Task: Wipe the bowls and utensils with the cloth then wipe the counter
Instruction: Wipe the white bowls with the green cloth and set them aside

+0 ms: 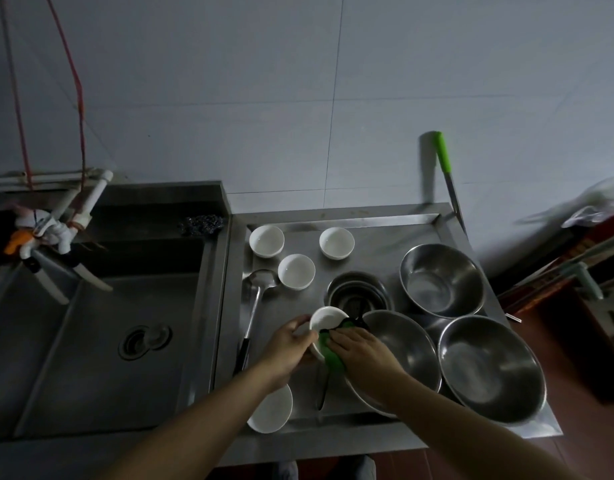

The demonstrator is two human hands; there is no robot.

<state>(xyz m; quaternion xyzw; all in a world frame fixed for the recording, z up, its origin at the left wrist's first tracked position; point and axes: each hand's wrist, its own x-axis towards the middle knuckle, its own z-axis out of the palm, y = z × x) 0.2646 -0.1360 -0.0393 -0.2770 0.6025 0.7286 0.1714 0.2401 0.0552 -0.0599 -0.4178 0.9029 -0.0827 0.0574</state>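
A person stands at a steel counter [374,230] beside a sink [101,327] and wipes a small white bowl [324,318], held tilted above the counter's near middle. The left hand [291,344] grips the bowl, fingers curled round its rim and outer wall; the right hand [359,348] holds a green cloth [328,353] bunched under curled fingers and presses it over the bowl's near rim. 3 more white bowls [296,271] sit upright toward the back of the counter, a white dish [272,408] lies at the front edge below the left wrist, and a ladle [260,282] lies along the left side. 3 large steel bowls [442,278] crowd the right half, with a stack of smaller steel dishes [357,292] just behind the work. A green-handled knife [444,157] leans against the wall. To do this step well, the left hand should probably turn the bowl steadily while the cloth sweeps the inside, then the rim and outer wall, keeping the grip firm, since a wet glazed bowl may slip. Setting it down apart from the unwiped bowls would likely keep the count clear. The steel bowls, the ladle and the counter appear to remain.
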